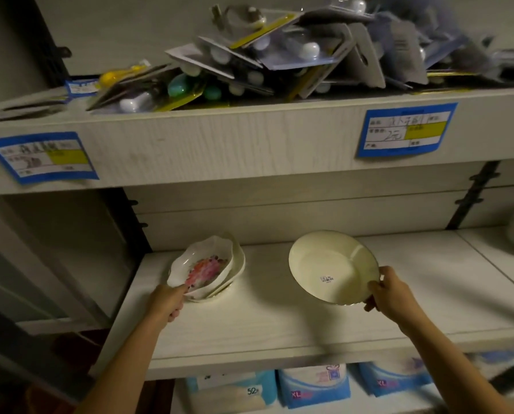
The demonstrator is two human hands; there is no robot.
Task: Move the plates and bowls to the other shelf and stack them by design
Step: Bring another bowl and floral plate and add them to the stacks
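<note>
A pale wood-grain shelf (279, 324) spans the middle of the view, its board mostly bare, with an upper shelf (220, 144) above it carrying a heap of carded blister packs (279, 55) and two blue price labels (406, 130) on its front edge. Below the middle shelf sit blue-and-white soft packages (312, 386), some marked XL. On the right of the board, a plain cream plate (330, 264) with a thin dark rim and a small sticker is tilted up, its near edge clamped by the right hand (390, 291), thumb on top and fingers beneath. On the left, a scalloped white bowl (202, 267) with a pink floral print is tilted, nested in similar bowls beneath it; the left hand (167, 303) pinches its near rim, fingers closed on the edge.
</note>
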